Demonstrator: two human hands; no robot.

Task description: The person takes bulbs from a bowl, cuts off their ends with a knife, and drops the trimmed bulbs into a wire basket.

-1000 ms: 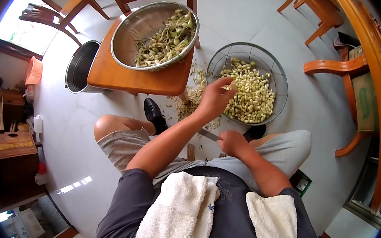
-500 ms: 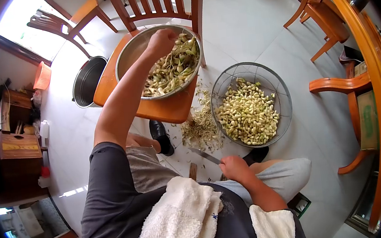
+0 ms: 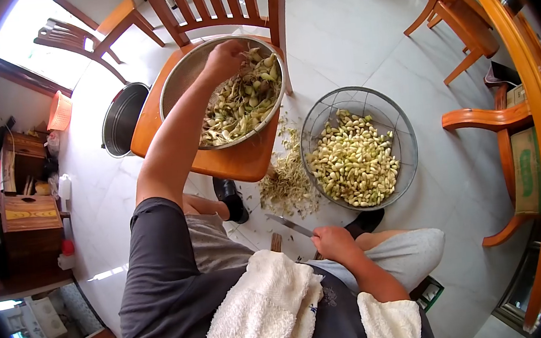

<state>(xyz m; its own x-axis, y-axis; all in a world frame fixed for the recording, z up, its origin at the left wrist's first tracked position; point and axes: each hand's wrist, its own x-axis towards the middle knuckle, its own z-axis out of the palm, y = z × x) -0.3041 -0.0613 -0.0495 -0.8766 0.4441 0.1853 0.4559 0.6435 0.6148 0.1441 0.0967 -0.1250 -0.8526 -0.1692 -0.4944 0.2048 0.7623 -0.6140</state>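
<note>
My left hand [image 3: 225, 58] reaches into a large metal bowl [image 3: 174, 80] on the wooden chair. Its fingers are curled together at the upper edge of a heap of untrimmed bulbs [image 3: 244, 103] with stems and roots; what lies between the fingertips is hidden. In my right hand [image 3: 334, 242], held low over my lap, is a knife [image 3: 291, 225] by its handle, blade pointing up and left. A round wire-mesh basket [image 3: 404, 136] on the floor holds many trimmed, pale green-white bulbs [image 3: 352, 160].
Cut stems and roots [image 3: 288, 183] lie in a pile on the tiles between chair and basket. The bowl stands on a wooden chair [image 3: 237, 162]. A dark bucket [image 3: 124, 121] is left of it. A wooden table [image 3: 540, 162] runs along the right. A white towel [image 3: 261, 307] hangs over my front.
My left hand stays at the bowl and has shifted slightly, its fingers over the bulbs. The right hand and knife hold nearly the same place. The view has moved a little.
</note>
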